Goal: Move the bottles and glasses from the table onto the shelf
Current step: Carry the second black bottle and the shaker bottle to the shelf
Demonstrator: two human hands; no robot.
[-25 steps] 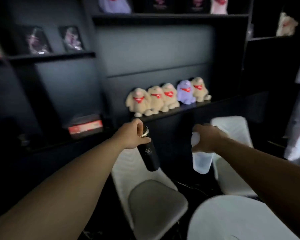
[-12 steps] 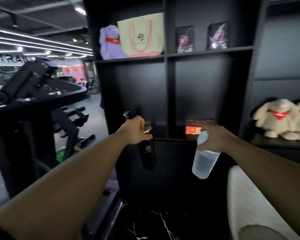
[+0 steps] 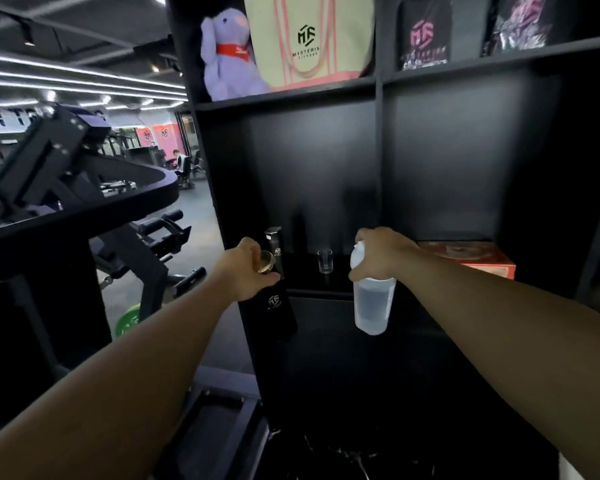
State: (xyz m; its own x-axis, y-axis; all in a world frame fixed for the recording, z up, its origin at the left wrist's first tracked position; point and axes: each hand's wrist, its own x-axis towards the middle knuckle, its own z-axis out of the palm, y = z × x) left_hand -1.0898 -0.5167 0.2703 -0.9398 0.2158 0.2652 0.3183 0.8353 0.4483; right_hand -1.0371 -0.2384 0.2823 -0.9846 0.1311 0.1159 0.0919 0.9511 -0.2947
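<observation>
black matte bottle [image 3: 280, 311] with a gold cap hangs from the left hand [image 3: 248, 268], gripped at its neck, just below the shelf [image 3: 321, 292] edge; best to lift it above the ledge, then set it beside the black bottle [image 3: 274, 245] and small empty glass [image 3: 325, 261] already standing there. the right hand [image 3: 381, 252] is closed on a frosted bottle [image 3: 373, 304], which looks partly filled, so keep it upright.

The left hand [image 3: 246, 268] hides the black bottle's [image 3: 281, 311] top. The tote bag [image 3: 309, 39] is cut off above. The red box's [image 3: 471, 256] print is blurred.
</observation>
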